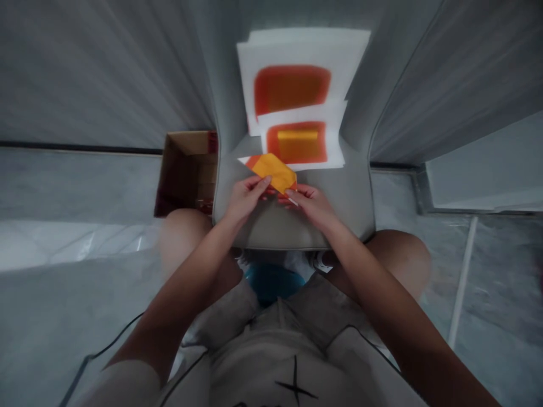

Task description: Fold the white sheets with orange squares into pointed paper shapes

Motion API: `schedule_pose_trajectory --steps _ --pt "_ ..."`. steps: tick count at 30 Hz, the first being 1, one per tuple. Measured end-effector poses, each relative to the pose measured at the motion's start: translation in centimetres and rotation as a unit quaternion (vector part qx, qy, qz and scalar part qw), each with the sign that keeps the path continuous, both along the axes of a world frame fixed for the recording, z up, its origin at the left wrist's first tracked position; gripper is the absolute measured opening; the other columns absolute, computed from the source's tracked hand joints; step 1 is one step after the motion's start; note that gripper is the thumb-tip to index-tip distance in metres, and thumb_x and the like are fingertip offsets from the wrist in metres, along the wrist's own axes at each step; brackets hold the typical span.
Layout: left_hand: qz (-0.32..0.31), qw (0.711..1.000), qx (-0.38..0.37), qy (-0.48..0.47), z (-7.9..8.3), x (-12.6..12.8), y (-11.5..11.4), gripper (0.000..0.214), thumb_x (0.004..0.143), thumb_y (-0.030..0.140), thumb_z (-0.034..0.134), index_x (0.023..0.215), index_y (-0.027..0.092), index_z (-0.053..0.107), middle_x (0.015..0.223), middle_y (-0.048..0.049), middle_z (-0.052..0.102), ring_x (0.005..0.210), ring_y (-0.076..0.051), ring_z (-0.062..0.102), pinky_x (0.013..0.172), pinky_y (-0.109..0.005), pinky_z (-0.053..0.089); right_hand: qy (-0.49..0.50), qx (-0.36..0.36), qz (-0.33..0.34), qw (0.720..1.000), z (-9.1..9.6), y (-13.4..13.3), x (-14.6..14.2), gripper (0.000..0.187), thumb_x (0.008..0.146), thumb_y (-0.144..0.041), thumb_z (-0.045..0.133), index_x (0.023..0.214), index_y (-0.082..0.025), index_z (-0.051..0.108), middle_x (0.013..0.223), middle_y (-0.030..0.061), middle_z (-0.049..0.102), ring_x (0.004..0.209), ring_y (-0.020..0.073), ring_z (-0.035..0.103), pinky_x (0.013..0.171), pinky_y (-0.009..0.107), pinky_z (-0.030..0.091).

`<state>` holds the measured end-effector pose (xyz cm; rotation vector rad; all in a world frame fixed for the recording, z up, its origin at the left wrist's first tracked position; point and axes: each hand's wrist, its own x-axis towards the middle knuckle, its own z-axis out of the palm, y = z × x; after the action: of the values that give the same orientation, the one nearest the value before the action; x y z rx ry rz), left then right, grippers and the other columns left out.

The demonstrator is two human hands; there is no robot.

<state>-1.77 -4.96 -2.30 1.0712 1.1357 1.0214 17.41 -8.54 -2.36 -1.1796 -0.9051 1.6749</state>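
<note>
Head camera looks down on a seated person working a folded orange-yellow paper [271,171] with both hands, just above the front of a grey padded chair seat [292,226]. The left hand [244,198] is narrowly closed, its thumb and fingers pinching the paper's lower left edge, while the right hand [307,206] holds the lower right corner between its fingertips, so the two hands stand close together with the paper bridging them. A thin white edge shows by the right hand, though it is too small to tell whether it belongs to the same paper. The step in hand appears to be folding or creasing, judging by the layered, angled shape, and the next move seems to call for steady pinches that keep those layers aligned. Behind the hands, a large white sheet with a red-orange rectangle [292,90] lies on the seat, partly overlapped by a smaller white sheet with an orange rectangle [297,142] that carries a yellow strip [292,134]. The folded paper's far tip lies over the smaller sheet's lower edge. An open cardboard box [186,172] stands just left of the seat, beside the left knee [184,237], and something blue [271,282] sits beneath the seat's front edge, too hidden to identify.
</note>
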Motion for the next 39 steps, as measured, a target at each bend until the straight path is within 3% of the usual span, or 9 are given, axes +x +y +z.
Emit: schedule_pose_trajectory --steps 7,12,16,24,34,39 --pt "0.022 0.999 -0.027 -0.035 0.1 -0.3 0.0 0.048 0.068 0.064 0.091 0.087 0.021 0.078 0.085 -0.0035 0.079 0.075 -0.015 0.073 0.059 -0.022 0.05 -0.01 0.031 -0.009 0.999 -0.2 -0.2 -1.2 0.044 0.076 -0.062 0.085 0.103 -0.027 0.081 0.106 0.0056 0.082 0.099 0.0233 0.077 0.086 0.037 0.06" --pt "0.007 1.0 -0.029 -0.002 0.1 -0.6 0.3 0.047 0.068 0.062 0.091 0.088 0.021 0.079 0.086 -0.0056 0.079 0.075 -0.017 0.073 0.049 -0.021 0.039 -0.067 0.042 -0.039 0.996 0.3 -0.2 -0.9 0.042 0.081 -0.064 0.079 0.094 -0.024 0.081 0.092 0.0028 0.079 0.085 0.0197 0.072 0.075 0.031 0.056" --pt "0.005 1.0 -0.024 0.003 0.2 -0.5 0.3 0.046 0.07 0.06 0.091 0.091 0.022 0.08 0.088 -0.0053 0.079 0.078 -0.017 0.072 0.053 -0.022 0.043 -0.098 0.056 -0.07 0.991 0.2 -0.2 -0.7 0.043 0.084 -0.065 0.075 0.095 -0.024 0.081 0.092 0.0018 0.078 0.084 0.0178 0.068 0.074 0.029 0.054" --pt "0.038 0.997 -0.025 -0.061 0.1 0.1 0.5 0.048 0.071 0.062 0.089 0.092 0.02 0.078 0.087 -0.0027 0.078 0.068 -0.01 0.066 0.059 -0.022 0.051 -0.096 0.076 -0.025 0.992 0.1 -0.1 -0.8 0.033 0.083 -0.057 0.078 0.1 -0.029 0.083 0.103 0.001 0.081 0.099 0.0218 0.071 0.092 0.036 0.056" --pt "0.032 0.996 -0.043 -0.074 0.0 -0.2 0.5 0.045 0.068 0.059 0.092 0.088 0.021 0.079 0.082 -0.0013 0.078 0.065 -0.009 0.067 0.057 -0.018 0.054 -0.086 0.068 -0.032 0.993 0.2 0.0 -0.8 0.035 0.084 -0.058 0.076 0.101 -0.029 0.083 0.101 0.0012 0.082 0.095 0.0214 0.072 0.088 0.035 0.056" --pt "0.073 0.99 -0.068 -0.099 0.0 -0.2 0.8 0.052 0.073 0.071 0.084 0.09 0.022 0.077 0.086 -0.0024 0.079 0.07 -0.011 0.072 0.061 -0.021 0.058 -0.091 0.072 -0.03 0.993 0.3 0.1 -0.7 0.033 0.084 -0.057 0.078 0.099 -0.029 0.084 0.097 0.0006 0.081 0.09 0.0215 0.071 0.086 0.036 0.055"
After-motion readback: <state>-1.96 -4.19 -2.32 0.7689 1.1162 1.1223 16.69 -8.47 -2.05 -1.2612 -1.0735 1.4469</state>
